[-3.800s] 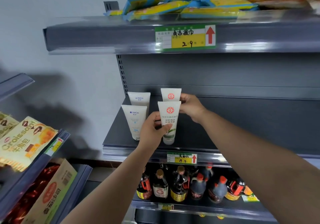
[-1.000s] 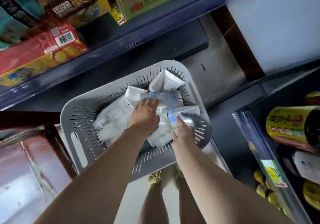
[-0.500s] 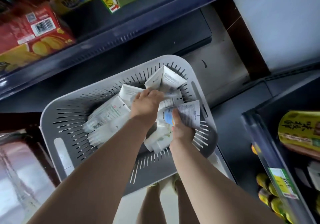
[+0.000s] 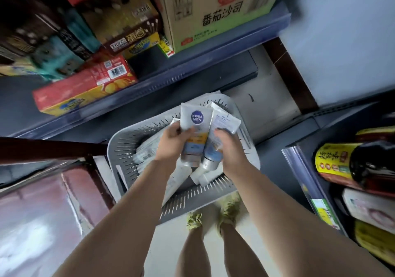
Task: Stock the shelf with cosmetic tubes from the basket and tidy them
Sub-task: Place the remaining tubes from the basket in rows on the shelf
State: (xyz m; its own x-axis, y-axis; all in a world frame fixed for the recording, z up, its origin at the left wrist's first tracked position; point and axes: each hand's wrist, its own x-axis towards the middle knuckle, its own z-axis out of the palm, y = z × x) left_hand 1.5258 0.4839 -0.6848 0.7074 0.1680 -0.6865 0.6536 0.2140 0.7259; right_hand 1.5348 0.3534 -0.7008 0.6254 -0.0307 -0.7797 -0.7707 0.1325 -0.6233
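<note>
I see my left hand [image 4: 174, 142] gripping the Nivea tube [image 4: 193, 135] and my right hand [image 4: 229, 148] gripping a second tube [image 4: 220, 135], both above the basket [image 4: 213, 193], caps toward me.

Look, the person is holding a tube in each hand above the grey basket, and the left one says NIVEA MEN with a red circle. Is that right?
Not quite. In the head view the circle on the NIVEA MEN tube is dark blue, not red. The rest holds: the left hand grips that tube, the right hand grips a second tube, both above the grey basket.
</note>
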